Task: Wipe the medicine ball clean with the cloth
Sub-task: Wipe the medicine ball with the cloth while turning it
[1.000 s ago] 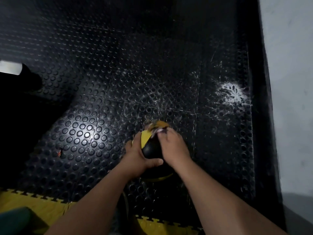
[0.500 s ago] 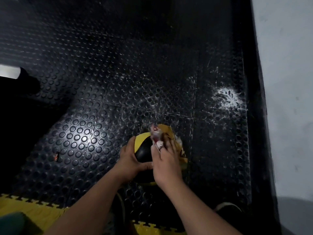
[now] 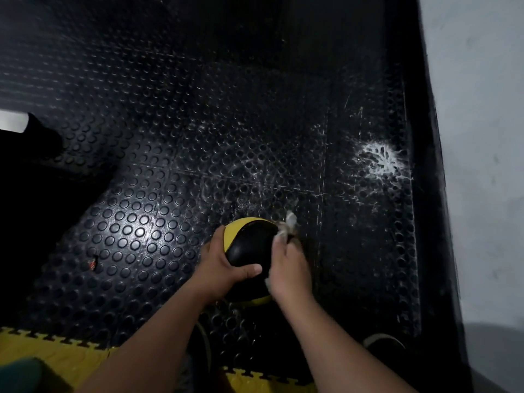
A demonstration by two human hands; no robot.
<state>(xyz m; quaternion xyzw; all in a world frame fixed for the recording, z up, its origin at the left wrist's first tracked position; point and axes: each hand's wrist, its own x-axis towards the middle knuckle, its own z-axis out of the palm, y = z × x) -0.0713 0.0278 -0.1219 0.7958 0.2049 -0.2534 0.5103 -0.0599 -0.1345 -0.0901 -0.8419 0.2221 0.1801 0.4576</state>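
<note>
The medicine ball (image 3: pixel 249 245) is sitting on the studded floor (image 3: pixel 136 222) between both hands, the left hand (image 3: pixel 224 262) cupping its left side with curled fingers while the right hand (image 3: pixel 289 270) is pinching the cloth (image 3: pixel 287 226) against its right flank.

Yellow-and-black rubber medicine ball (image 3: pixel 249 242) on black studded rubber floor mat (image 3: pixel 136 231); left hand (image 3: pixel 219 262) at its left, right hand (image 3: pixel 289 272) with crumpled white cloth (image 3: pixel 287 226) at its right; wall (image 3: pixel 482 165) far right.

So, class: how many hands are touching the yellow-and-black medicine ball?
2: the left hand grips the yellow-and-black medicine ball on its left side; the right hand presses the pale crumpled cloth against its right.
</note>
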